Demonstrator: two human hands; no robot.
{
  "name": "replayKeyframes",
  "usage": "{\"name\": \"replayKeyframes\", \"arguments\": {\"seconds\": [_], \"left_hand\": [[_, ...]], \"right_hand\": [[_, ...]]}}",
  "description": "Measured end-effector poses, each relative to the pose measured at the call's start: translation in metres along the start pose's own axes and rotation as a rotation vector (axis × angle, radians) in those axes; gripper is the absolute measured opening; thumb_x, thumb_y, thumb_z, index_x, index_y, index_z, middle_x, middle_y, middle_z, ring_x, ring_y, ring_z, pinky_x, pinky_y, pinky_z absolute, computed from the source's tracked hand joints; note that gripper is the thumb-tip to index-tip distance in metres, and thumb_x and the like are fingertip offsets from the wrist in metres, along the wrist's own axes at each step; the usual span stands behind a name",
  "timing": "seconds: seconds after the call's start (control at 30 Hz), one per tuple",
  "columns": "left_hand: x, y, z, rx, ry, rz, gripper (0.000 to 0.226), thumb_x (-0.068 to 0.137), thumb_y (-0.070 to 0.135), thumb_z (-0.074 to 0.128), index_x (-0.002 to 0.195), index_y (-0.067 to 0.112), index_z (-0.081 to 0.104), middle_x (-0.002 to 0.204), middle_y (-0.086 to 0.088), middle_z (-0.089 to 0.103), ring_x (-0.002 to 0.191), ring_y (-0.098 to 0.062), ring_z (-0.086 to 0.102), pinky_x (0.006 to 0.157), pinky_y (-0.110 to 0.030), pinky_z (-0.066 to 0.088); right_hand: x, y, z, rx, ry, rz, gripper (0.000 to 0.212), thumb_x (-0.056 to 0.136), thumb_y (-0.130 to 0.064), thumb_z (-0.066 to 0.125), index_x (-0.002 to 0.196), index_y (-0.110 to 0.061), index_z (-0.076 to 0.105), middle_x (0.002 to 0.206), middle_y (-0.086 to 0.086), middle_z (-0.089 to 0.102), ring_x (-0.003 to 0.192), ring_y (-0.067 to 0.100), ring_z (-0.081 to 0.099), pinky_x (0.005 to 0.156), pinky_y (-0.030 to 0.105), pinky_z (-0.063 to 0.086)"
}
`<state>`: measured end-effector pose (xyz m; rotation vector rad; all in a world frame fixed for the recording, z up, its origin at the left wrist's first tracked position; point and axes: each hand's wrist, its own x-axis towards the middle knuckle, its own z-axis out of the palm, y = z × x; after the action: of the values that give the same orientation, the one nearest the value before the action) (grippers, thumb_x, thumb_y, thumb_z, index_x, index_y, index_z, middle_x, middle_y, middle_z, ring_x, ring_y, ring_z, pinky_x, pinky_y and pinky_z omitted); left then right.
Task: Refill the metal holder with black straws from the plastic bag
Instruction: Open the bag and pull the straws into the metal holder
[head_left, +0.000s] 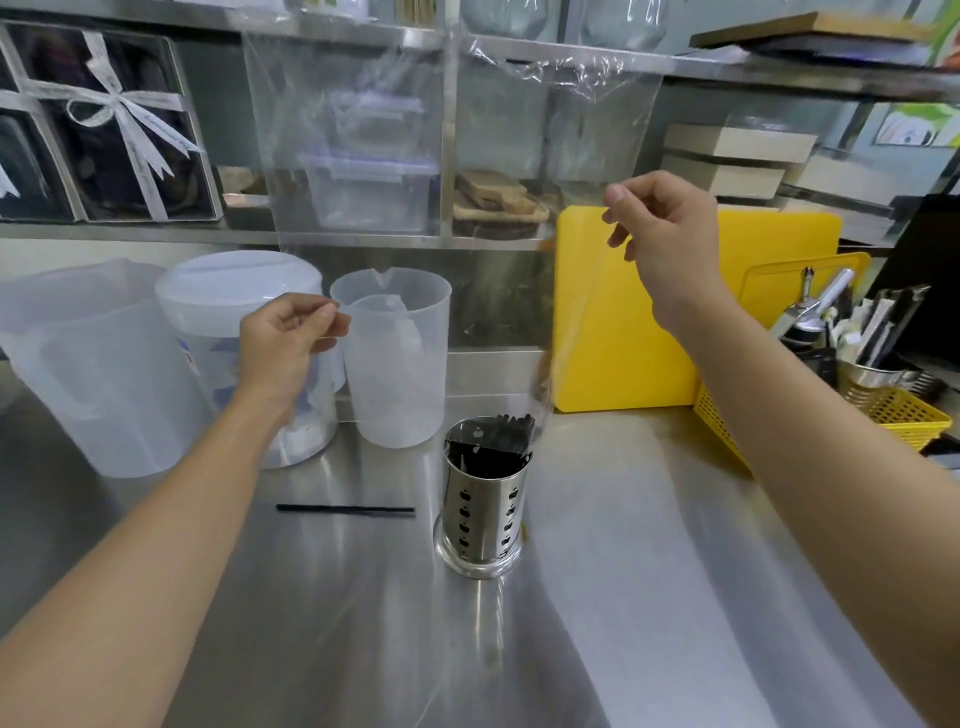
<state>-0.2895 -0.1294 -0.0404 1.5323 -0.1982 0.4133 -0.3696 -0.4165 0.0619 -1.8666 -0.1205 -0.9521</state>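
1. Our left hand (291, 338) pinches one bag (395, 156) edge; our right hand (660, 228) pinches the other, higher up.
2. Bag's low end meets the holder (483, 509), which has straws (514, 431) in it.
3. One loose straw (345, 510) lies left of the holder.

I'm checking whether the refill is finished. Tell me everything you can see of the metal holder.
The metal holder is a shiny steel cylinder on a flared round base, with columns of small apple-shaped cut-outs in its wall. It stands upright on the steel counter and holds black straws whose tops show at its rim. The lower end of the clear plastic bag hangs at its mouth. Neither the left hand nor the right hand touches it.
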Motion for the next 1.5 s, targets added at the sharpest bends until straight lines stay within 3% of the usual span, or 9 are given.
{"name": "replayKeyframes", "arguments": {"seconds": [0.1, 0.23, 0.5, 0.73, 0.93, 1.1, 1.23, 1.33, 1.5], "left_hand": [[-0.004, -0.001, 0.002, -0.004, -0.016, -0.011, 0.014, 0.086, 0.008, 0.058, 0.080, 0.019, 0.064, 0.075, -0.001, 0.068, 0.066, -0.005, 0.066, 0.073, -0.026, 0.053], [-0.003, 0.006, 0.008, -0.015, -0.035, 0.009, 0.013, 0.086, 0.008, 0.058, 0.081, 0.018, 0.064, 0.065, 0.008, 0.071, 0.066, -0.009, 0.067, 0.070, -0.024, 0.056], [-0.007, 0.030, 0.029, -0.077, -0.128, 0.051, 0.014, 0.086, 0.007, 0.058, 0.078, 0.017, 0.064, 0.060, 0.007, 0.069, 0.052, -0.012, 0.064, 0.047, -0.022, 0.053], [-0.022, 0.048, 0.062, -0.111, -0.204, 0.047, 0.009, 0.086, 0.006, 0.058, 0.080, 0.012, 0.062, 0.057, 0.006, 0.067, 0.048, -0.010, 0.062, 0.044, -0.021, 0.051], [-0.064, 0.027, 0.104, -0.103, -0.416, -0.144, 0.010, 0.087, 0.008, 0.057, 0.080, 0.011, 0.063, 0.059, 0.002, 0.069, 0.053, -0.012, 0.065, 0.044, -0.022, 0.052], [-0.117, -0.013, 0.132, -0.103, -0.543, -0.330, 0.007, 0.086, 0.007, 0.060, 0.079, 0.008, 0.063, 0.059, -0.002, 0.069, 0.049, -0.016, 0.064, 0.041, -0.023, 0.051], [-0.158, -0.038, 0.146, -0.073, -0.616, -0.463, 0.010, 0.085, 0.006, 0.059, 0.077, 0.006, 0.064, 0.061, -0.007, 0.068, 0.051, -0.020, 0.064, 0.042, -0.028, 0.052], [-0.189, -0.053, 0.153, -0.011, -0.655, -0.594, 0.006, 0.085, 0.007, 0.060, 0.083, 0.003, 0.064, 0.066, -0.009, 0.068, 0.053, -0.019, 0.064, 0.044, -0.029, 0.054], [-0.229, -0.087, 0.164, 0.138, -0.600, -0.723, 0.012, 0.085, 0.008, 0.061, 0.082, -0.003, 0.063, 0.070, -0.014, 0.065, 0.062, -0.028, 0.062, 0.073, -0.055, 0.052]], "right_hand": [[-0.002, 0.004, -0.003, 0.013, 0.015, 0.009, 0.013, 0.090, -0.015, 0.055, 0.078, -0.013, 0.060, 0.071, -0.002, 0.057, 0.060, 0.007, 0.053, 0.052, 0.012, 0.042], [0.000, 0.003, -0.010, 0.047, 0.056, -0.022, 0.018, 0.090, -0.017, 0.055, 0.073, -0.023, 0.057, 0.070, -0.003, 0.058, 0.057, 0.005, 0.054, 0.051, 0.014, 0.041], [0.007, 0.003, -0.032, 0.147, 0.181, -0.005, 0.019, 0.091, -0.017, 0.052, 0.073, -0.021, 0.055, 0.068, -0.001, 0.055, 0.055, 0.009, 0.051, 0.049, 0.017, 0.040], [0.008, 0.005, -0.066, 0.159, 0.304, 0.059, 0.018, 0.090, -0.016, 0.053, 0.073, -0.019, 0.055, 0.064, 0.000, 0.055, 0.049, 0.009, 0.049, 0.046, 0.020, 0.038], [-0.012, 0.033, -0.103, 0.030, 0.322, 0.230, 0.015, 0.090, -0.016, 0.055, 0.076, -0.019, 0.052, 0.067, -0.001, 0.057, 0.047, 0.004, 0.050, 0.044, 0.015, 0.039], [-0.051, 0.085, -0.132, -0.066, 0.289, 0.411, 0.006, 0.088, -0.007, 0.056, 0.084, -0.003, 0.053, 0.057, -0.004, 0.051, 0.041, -0.001, 0.048, 0.040, 0.014, 0.038], [-0.089, 0.128, -0.156, -0.172, 0.255, 0.571, 0.012, 0.086, -0.010, 0.059, 0.076, -0.009, 0.054, 0.074, 0.009, 0.056, 0.058, 0.015, 0.049, 0.052, 0.025, 0.038], [-0.121, 0.156, -0.172, -0.252, 0.204, 0.658, 0.013, 0.086, -0.012, 0.059, 0.086, 0.000, 0.056, 0.079, 0.015, 0.056, 0.062, 0.021, 0.050, 0.053, 0.029, 0.038], [-0.178, 0.196, -0.189, -0.434, 0.138, 0.784, 0.025, 0.085, -0.015, 0.059, 0.105, -0.001, 0.053, 0.090, 0.013, 0.058, 0.074, 0.026, 0.055, 0.064, 0.033, 0.043]]}}
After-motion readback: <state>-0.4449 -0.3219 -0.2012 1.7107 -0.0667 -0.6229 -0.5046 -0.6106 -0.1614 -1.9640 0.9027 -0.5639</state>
